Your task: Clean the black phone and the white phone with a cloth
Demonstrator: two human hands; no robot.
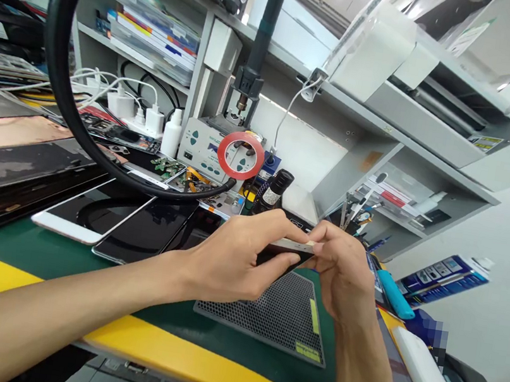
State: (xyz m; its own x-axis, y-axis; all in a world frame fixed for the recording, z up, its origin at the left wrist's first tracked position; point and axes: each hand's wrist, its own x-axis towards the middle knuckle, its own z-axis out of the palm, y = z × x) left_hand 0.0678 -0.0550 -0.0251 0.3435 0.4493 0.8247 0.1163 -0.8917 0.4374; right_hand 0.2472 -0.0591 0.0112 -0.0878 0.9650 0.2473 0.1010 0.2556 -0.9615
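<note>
A phone (291, 245) with a pale edge and a dark face is held up between my two hands. My left hand (240, 256) grips its near side, thumb on the dark face and forefinger along the edge. My right hand (344, 265) is closed at the phone's far corner, its fingertips pinching there close to my left forefinger. Most of the phone is hidden by my fingers. Below it lies a dark perforated pad (260, 316) with yellow-green tape on its corner, on the green bench mat (160, 314).
To the left lie a white-framed phone (94, 208), another dark phone (143, 232) and stacked screens (13, 174). A thick black hose (59, 104) arches over them. Behind stand a control box (199, 144), red tape roll (241, 156) and black cylinder (274, 191). A blue can (443, 280) is at right.
</note>
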